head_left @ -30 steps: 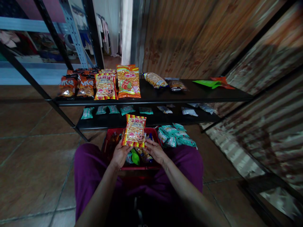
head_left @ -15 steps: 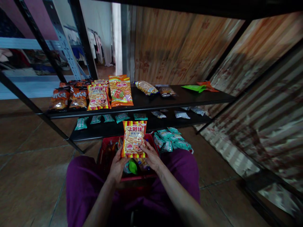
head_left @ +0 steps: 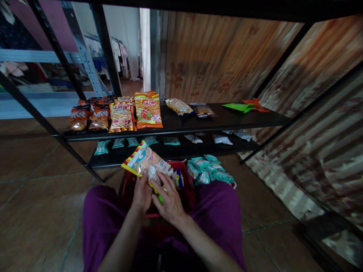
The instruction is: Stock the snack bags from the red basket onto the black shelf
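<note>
A bag of prawn crackers [head_left: 147, 160] with red and yellow striped edges is held over the basket, its printed back side facing me and its body tilted. My left hand [head_left: 142, 192] grips its lower edge, thumb on top. My right hand [head_left: 170, 198] lies against the lower right part of the bag, fingers spread over it. Below is a red basket [head_left: 190, 189] between my knees, with a blue and yellow packet [head_left: 178, 178] and something green inside, partly hidden by my hands.
Ahead, a black shelf [head_left: 184, 122] bears orange-black snack bags [head_left: 100, 116], striped cracker bags [head_left: 122, 116], a larger orange bag [head_left: 149, 110] and other packets. Small teal packets [head_left: 102, 147] lie on the lower shelf. Teal bags [head_left: 211, 170] are heaped right of the basket.
The cracker bag has been turned from its front to its back and tilted. My right hand has moved over it from the right edge. The view has shifted slightly.
</note>
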A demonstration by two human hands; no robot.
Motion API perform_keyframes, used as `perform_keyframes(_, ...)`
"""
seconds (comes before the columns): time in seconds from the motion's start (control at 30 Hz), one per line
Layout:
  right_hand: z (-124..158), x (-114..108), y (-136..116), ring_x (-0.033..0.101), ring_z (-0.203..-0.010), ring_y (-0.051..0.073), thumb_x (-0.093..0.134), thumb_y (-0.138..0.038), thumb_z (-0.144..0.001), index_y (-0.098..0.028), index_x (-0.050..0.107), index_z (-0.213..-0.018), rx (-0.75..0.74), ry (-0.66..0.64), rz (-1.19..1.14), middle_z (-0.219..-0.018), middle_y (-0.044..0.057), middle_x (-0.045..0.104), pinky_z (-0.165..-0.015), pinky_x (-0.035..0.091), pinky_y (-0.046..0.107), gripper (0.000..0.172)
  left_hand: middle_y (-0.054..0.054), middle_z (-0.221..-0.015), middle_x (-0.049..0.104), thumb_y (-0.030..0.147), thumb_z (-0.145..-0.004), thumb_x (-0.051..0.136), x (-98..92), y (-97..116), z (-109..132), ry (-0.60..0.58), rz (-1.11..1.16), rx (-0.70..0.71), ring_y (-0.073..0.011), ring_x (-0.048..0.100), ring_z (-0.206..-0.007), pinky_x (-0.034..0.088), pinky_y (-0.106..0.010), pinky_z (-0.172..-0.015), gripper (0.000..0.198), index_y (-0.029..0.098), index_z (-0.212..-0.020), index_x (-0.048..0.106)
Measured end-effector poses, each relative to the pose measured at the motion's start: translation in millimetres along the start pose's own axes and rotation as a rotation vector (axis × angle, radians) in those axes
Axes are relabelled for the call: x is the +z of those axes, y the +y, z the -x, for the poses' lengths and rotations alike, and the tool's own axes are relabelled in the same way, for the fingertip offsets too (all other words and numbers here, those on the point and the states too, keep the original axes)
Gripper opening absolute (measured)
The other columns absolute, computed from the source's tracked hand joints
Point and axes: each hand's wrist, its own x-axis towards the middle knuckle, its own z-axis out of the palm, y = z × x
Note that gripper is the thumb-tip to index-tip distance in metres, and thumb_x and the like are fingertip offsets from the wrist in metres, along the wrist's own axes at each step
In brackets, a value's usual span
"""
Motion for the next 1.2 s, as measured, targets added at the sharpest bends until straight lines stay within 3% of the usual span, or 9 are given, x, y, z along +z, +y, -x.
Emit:
perform_keyframes(0.13,0.0,-7.6,5.8,0.038,-0.132,0.025,0.058,-0.025,-0.083,-0.027,0.051,-0.131,0.11,0.092,-0.126,-0.14,0.008,0.047,-0.111,0.03,0.049,0.048,-0.004,-0.106,0.07,0.036,-0.082,0.06,-18.7,12.1,-11.1,0.032,0.136,-0.132,-0.0206,0.06,-0.109,0.044,-0.033,-0.097,0.034,0.018,-0.111,0.061)
perform_keyframes(0.23,-6.3,-10.5,20.4,0.045,-0.127,0.027,0.064,-0.037,-0.078,-0.025,0.057,-0.123,0.524,0.273,-0.432,-0.134,0.009,0.053,-0.108,0.035,0.049,0.047,-0.003,-0.097,0.073,0.032,-0.084,0.058,-24.4,16.5,-12.3,0.048,0.199,-0.169,-0.02,0.064,-0.099,0.044,-0.034,-0.096,0.031,0.018,-0.111,0.063)
perform_keyframes(0.37,-14.2,-10.8,32.6,0.066,-0.093,0.021,0.073,-0.045,-0.069,-0.025,0.064,-0.102,1.011,0.237,-1.103,-0.108,0.004,0.068,-0.082,0.055,0.038,0.039,-0.005,-0.094,0.074,0.03,-0.085,0.056,-22.0,15.8,-9.6,0.027,0.229,-0.23,-0.0217,0.066,-0.096,0.044,-0.036,-0.098,0.032,0.015,-0.113,0.062)
perform_keyframes(0.53,-18.0,-9.4,31.6,0.062,-0.06,0.009,0.085,-0.034,-0.053,-0.02,0.067,-0.078,1.157,0.357,-1.291,-0.076,-0.002,0.071,-0.061,0.054,0.023,0.033,-0.004,-0.091,0.074,0.028,-0.085,0.055,-22.5,16.7,-11.4,0.05,0.244,-0.238,-0.0222,0.066,-0.096,0.043,-0.037,-0.099,0.034,0.015,-0.116,0.06)
perform_keyframes(0.73,-8.1,4.0,45.5,0.064,-0.065,0.014,0.081,-0.041,-0.058,-0.019,0.069,-0.084,1.137,0.359,-1.15,-0.078,0.003,0.071,-0.064,0.055,0.028,0.036,-0.006,-0.096,0.073,0.03,-0.079,0.063,-27.3,15.3,-15.3,0.04,0.188,-0.261,-0.0255,0.064,-0.104,0.043,-0.039,-0.099,0.034,0.015,-0.11,0.062)
perform_keyframes(0.87,-2.5,2.0,51.4,0.057,-0.112,0.027,0.067,-0.047,-0.071,-0.02,0.06,-0.117,0.811,0.295,-0.576,-0.122,0.011,0.061,-0.097,0.046,0.046,0.053,-0.009,-0.107,0.07,0.031,-0.076,0.065,-20.0,8.9,-16.2,0.107,0.072,-0.193,-0.0273,0.06,-0.111,0.046,-0.039,-0.096,0.038,0.015,-0.111,0.06)
perform_keyframes(1.0,-0.9,-3.2,38.2,0.037,-0.133,0.027,0.062,-0.04,-0.078,-0.022,0.046,-0.135,0.419,0.014,-0.176,-0.14,0.011,0.047,-0.112,0.027,0.049,0.062,-0.008,-0.111,0.068,0.035,-0.076,0.066,-11.8,1.3,-14.5,0.175,-0.128,-0.009,-0.0247,0.062,-0.107,0.049,-0.036,-0.091,0.043,0.02,-0.115,0.056)
perform_keyframes(1.1,2.4,5.0,27.8,0.028,-0.139,0.028,0.067,-0.034,-0.072,-0.025,0.034,-0.142,0.372,-0.176,-0.14,-0.149,0.009,0.034,-0.113,0.027,0.049,0.078,-0.008,-0.113,0.066,0.042,-0.077,0.065,-6.6,-4.4,-8.8,0.195,-0.266,0.027,-0.0238,0.062,-0.106,0.049,-0.035,-0.089,0.046,0.022,-0.117,0.053)
perform_keyframes(1.2,6.5,16.6,24.7,0.026,-0.14,0.027,0.065,-0.026,-0.071,-0.023,0.025,-0.146,0.425,-0.173,-0.154,-0.152,0.01,0.028,-0.113,0.027,0.049,0.084,-0.008,-0.128,0.058,0.045,-0.078,0.062,0.0,-10.0,-0.3,0.117,-0.459,0.122,-0.0226,0.056,-0.116,0.045,-0.033,-0.096,0.053,0.025,-0.125,0.047)
